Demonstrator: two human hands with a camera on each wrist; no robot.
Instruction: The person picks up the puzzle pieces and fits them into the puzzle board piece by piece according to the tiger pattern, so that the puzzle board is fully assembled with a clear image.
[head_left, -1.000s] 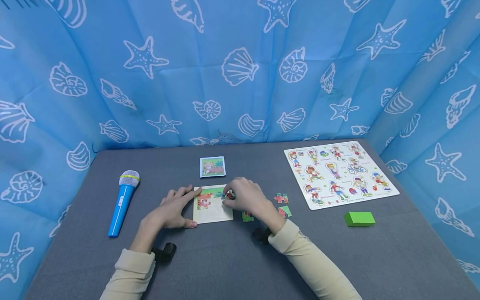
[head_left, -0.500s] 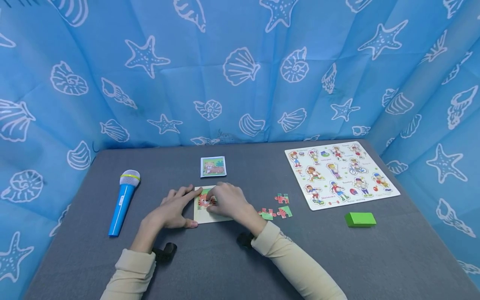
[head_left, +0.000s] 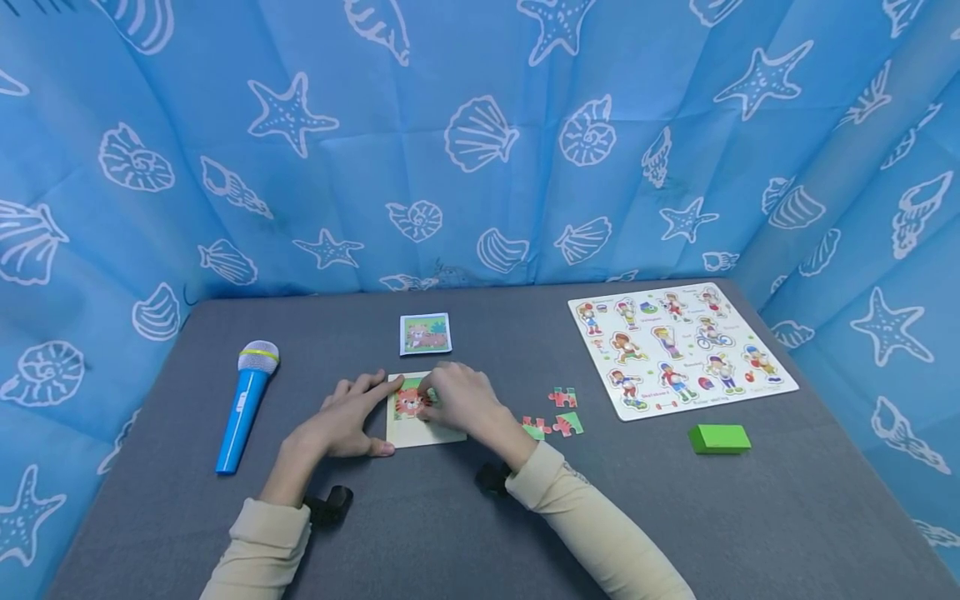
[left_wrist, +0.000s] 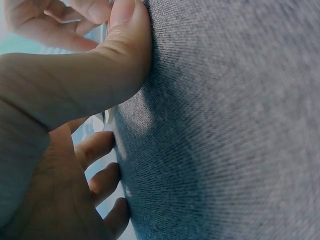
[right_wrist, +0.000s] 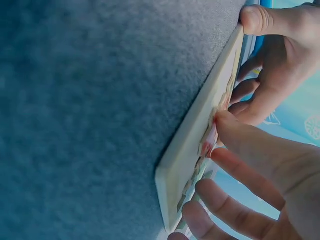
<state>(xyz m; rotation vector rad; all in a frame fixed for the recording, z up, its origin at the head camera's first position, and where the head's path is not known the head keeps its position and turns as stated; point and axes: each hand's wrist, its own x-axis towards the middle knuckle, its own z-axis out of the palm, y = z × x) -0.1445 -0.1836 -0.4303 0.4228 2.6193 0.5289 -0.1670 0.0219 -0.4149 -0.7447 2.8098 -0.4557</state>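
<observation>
A small pale wooden puzzle board (head_left: 420,435) lies flat on the grey cloth, with tiger-picture pieces (head_left: 407,403) set in its left part. My left hand (head_left: 347,417) rests at the board's left side, thumb at the near corner and index finger at the far one, steadying it. Over the board's middle, my right hand (head_left: 463,400) pinches a jigsaw piece (right_wrist: 208,143) between thumb and index finger, low against the board's surface. The right wrist view shows its other fingers loosely bent near the board's far edge. The right hand covers the board's upper right in the head view.
Loose jigsaw pieces (head_left: 567,423) lie right of the board. Behind it sits a small picture card (head_left: 426,333). A blue toy microphone (head_left: 244,408) is at left. A white peg puzzle (head_left: 686,350) and a green block (head_left: 720,438) are at right.
My right hand has moved left and slightly down from the board's upper right to its middle, exposing a loose piece by the wrist. My left hand has stayed still.
</observation>
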